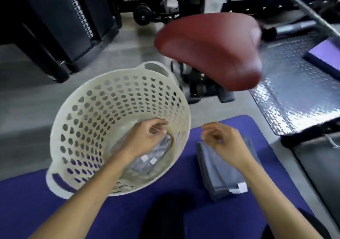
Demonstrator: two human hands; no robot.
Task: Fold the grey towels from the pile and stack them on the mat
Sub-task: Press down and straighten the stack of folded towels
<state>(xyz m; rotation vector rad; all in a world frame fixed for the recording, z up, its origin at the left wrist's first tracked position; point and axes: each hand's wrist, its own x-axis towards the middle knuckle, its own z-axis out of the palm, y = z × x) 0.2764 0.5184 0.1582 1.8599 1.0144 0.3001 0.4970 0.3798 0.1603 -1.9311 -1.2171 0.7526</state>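
A cream perforated laundry basket (103,99) stands on the left end of the purple mat (174,183). Inside it lie crumpled grey towels (147,163) with white tags. My left hand (145,139) reaches into the basket, and its curled fingers pinch the top edge of a grey towel. To the right, a stack of folded grey towels (220,172) with a white tag lies on the mat. My right hand (222,141) hovers just above the far end of that stack, fingers loosely curled, holding nothing.
A dark red padded seat (211,49) juts over the floor behind the basket. A shiny diamond-plate platform (294,91) lies at the right, with black gym machines (55,18) at the back. My dark-clothed knee (165,220) rests on the mat's near edge.
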